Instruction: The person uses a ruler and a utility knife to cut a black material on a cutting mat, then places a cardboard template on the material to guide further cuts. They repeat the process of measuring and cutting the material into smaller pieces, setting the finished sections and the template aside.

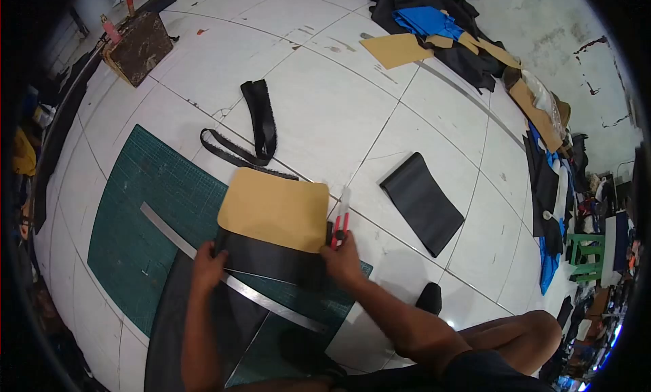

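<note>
Your left forearm (201,338) nearest. Left hand (209,266): grip closed on black piece (268,258), tan card (274,208) atop, over green mat (152,172). Right hand (344,262) at card's corner, grip apparently closed on red-handled tool (337,233). Risks: uneven hold could skew your card; loosely held tool could nick it; a bump could shift steel ruler (261,298).

Panel (274,205): plain tan. Sheet (264,258) beneath it: black. Cutting mat (163,175): dark green, ruled with a fine, paler grid. Ruler (254,296): silver-grey. Tool handles (345,222): red. Folded piece (424,205) and strip (261,124): both black. Floor tiles (319,107): white (darker joint lines, scattered brownish marks). Bunched cloth (424,21): bright blue. Slatted plastic stool (586,256): green.
</note>
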Available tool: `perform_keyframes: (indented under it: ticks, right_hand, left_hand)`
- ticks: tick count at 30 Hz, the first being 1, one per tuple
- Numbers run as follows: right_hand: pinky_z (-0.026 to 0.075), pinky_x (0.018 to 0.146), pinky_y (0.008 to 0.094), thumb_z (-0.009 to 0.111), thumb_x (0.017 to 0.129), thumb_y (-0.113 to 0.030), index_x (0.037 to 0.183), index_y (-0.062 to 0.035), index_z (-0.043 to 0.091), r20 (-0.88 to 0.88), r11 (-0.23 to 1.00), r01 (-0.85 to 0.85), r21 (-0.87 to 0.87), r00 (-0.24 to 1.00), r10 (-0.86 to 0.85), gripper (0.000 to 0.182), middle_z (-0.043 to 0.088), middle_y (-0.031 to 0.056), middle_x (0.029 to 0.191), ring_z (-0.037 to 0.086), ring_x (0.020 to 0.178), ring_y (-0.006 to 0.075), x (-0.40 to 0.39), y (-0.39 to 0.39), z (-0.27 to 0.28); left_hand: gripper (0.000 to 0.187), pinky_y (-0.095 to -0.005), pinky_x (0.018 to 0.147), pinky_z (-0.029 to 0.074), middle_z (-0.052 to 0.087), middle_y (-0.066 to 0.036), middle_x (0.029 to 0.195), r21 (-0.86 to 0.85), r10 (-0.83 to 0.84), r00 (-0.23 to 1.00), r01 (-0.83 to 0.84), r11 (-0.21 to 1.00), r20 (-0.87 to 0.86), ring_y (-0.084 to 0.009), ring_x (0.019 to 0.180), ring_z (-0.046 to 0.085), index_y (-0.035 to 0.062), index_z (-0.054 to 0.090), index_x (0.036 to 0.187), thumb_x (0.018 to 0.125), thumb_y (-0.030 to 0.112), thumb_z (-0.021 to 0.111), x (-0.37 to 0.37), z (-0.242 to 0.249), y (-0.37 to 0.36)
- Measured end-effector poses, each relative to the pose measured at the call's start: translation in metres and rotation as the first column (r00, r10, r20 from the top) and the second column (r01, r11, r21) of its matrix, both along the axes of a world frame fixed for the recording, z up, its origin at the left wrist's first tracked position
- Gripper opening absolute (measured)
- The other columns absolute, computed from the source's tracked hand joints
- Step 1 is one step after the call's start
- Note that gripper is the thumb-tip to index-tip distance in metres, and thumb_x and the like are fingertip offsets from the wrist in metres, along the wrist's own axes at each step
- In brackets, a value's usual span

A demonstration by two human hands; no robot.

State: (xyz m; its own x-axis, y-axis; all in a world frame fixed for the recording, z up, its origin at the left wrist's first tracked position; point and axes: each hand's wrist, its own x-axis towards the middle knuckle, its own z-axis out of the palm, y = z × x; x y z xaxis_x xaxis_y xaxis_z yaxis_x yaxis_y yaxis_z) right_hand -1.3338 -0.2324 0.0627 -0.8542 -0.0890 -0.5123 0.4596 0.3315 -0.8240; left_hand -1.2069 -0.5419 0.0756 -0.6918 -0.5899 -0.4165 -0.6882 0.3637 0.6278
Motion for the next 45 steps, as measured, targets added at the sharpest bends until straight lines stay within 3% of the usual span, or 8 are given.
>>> perform_keyframes:
  ticks: [3,7,12,25,32,36,41,45]
  right_hand:
    - [0.048,0.056,0.0305,0.072,0.080,-0.005,0.117,-0.0038,0.048,-0.276,0.974,-0.161,0.161,0.940,0.201,0.044,0.058,0.0061,0.090,0.059,0.073,0.0151,-0.036,0.050,0.007]
    - [0.050,0.084,0.0383,0.075,0.075,-0.013,0.113,-0.0031,0.052,-0.114,0.959,-0.188,0.212,0.970,0.216,0.045,0.061,0.0123,0.094,0.061,0.088,0.0249,-0.086,0.084,0.053]
    - [0.051,0.070,0.0351,0.074,0.078,-0.011,0.119,-0.0052,0.052,-0.241,0.940,-0.243,0.240,0.923,0.300,0.047,0.059,0.0076,0.091,0.059,0.078,0.0178,-0.128,0.121,0.127]
    - [0.053,0.070,0.0321,0.065,0.085,0.004,0.104,-0.0087,0.052,-0.127,0.848,0.436,-0.300,0.863,-0.488,0.025,0.063,0.0031,0.087,0.063,0.077,0.0172,-0.133,0.340,0.005]
    - [0.050,0.065,0.0346,0.083,0.080,-0.015,0.095,-0.0080,0.055,-0.249,0.843,0.452,0.290,0.887,-0.390,0.033,0.056,0.0043,0.074,0.058,0.068,0.0179,-0.128,0.336,0.017]
    - [0.046,0.068,0.0363,0.086,0.081,-0.029,0.093,-0.0028,0.056,-0.716,0.487,0.601,0.634,0.694,0.075,0.041,0.055,0.0054,0.081,0.053,0.073,0.0224,-0.120,0.284,0.043]
    - [0.045,0.069,0.0344,0.084,0.083,-0.028,0.097,-0.0038,0.058,-0.583,0.950,-0.174,0.260,0.755,0.299,0.038,0.051,0.0053,0.082,0.050,0.074,0.0187,-0.042,0.112,0.027]
    - [0.051,0.081,0.0467,0.086,0.075,-0.031,0.100,-0.0039,0.058,-0.155,0.647,-0.666,0.372,0.642,0.751,0.046,0.060,0.0159,0.101,0.063,0.095,0.0365,0.077,0.002,0.056]
  left_hand:
    - [0.039,-0.0384,0.074,0.048,0.063,-0.014,0.087,0.084,-0.009,1.000,0.010,0.996,-0.015,-0.0258,0.079,0.061,-0.0017,0.061,0.105,0.084,0.027,0.076,0.000,-0.008,0.048]
    - [0.041,-0.0393,0.076,0.050,0.063,-0.013,0.092,-0.070,-0.056,0.998,0.054,0.996,-0.028,-0.0270,0.084,0.062,0.0009,0.064,0.108,0.084,0.031,0.077,-0.014,0.030,0.098]
    - [0.036,-0.0398,0.077,0.050,0.062,-0.013,0.096,-0.142,-0.101,0.987,0.083,0.986,-0.127,-0.0281,0.087,0.063,0.0018,0.065,0.109,0.086,0.028,0.075,-0.010,0.028,0.094]
    - [0.014,-0.0334,0.072,0.050,0.060,-0.010,0.089,-0.258,-0.055,0.903,-0.063,0.964,-0.427,-0.0208,0.078,0.061,-0.0008,0.065,0.102,0.091,0.007,0.067,0.016,0.022,0.059]
    - [0.019,-0.0374,0.082,0.050,0.061,-0.015,0.099,-0.424,0.083,0.898,-0.284,0.860,-0.431,-0.0269,0.091,0.062,-0.0012,0.063,0.108,0.096,0.012,0.064,0.086,0.000,-0.010]
    - [0.032,-0.0453,0.099,0.045,0.059,-0.021,0.122,-0.621,0.155,0.948,-0.300,0.724,-0.277,-0.0375,0.114,0.057,0.0004,0.061,0.122,0.095,0.018,0.065,0.125,-0.015,-0.030]
    - [0.059,-0.0572,0.119,0.021,0.040,-0.027,0.154,-0.727,0.080,0.996,-0.027,0.686,0.038,-0.0459,0.144,0.033,0.0053,0.050,0.146,0.096,0.033,0.062,0.140,-0.018,-0.013]
    - [0.065,-0.0591,0.122,0.013,0.024,-0.025,0.163,-0.703,0.117,0.993,-0.073,0.708,0.014,-0.0475,0.150,0.021,0.0081,0.038,0.155,0.099,0.035,0.058,0.140,-0.039,-0.002]
